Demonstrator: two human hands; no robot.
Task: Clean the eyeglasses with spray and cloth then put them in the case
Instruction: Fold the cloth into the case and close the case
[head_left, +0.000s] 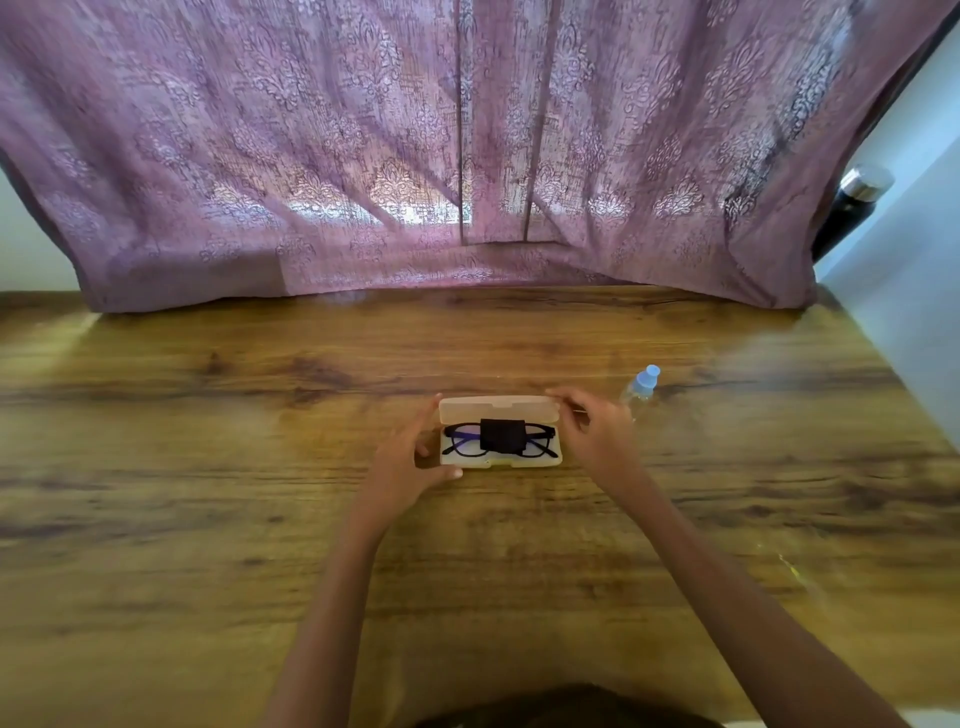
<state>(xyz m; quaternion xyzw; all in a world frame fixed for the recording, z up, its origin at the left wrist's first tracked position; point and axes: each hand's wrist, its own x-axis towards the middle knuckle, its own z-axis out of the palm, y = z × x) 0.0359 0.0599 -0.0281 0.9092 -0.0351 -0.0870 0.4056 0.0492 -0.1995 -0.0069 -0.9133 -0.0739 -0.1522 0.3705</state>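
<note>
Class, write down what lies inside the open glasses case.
Inside the case lie black eyeglasses, with a folded dark cloth on their middle. The cloth hides the bridge and inner lens edges.

1. The curtain (467, 156): mauve, with a paler damask flower pattern.
2. The table (208, 467): warm brown wood, streaked with darker grain.
3. The case (498, 409): translucent cream.
4. The eyeglasses (540, 431): black frames, with a bluish sheen on the lenses.
5. The cloth (502, 434): plain black.
6. The spray bottle (641, 389): clear, with a light blue cap.
7. The flask (852, 208) beyond the table's far right corner: black, with a silver top.
</note>
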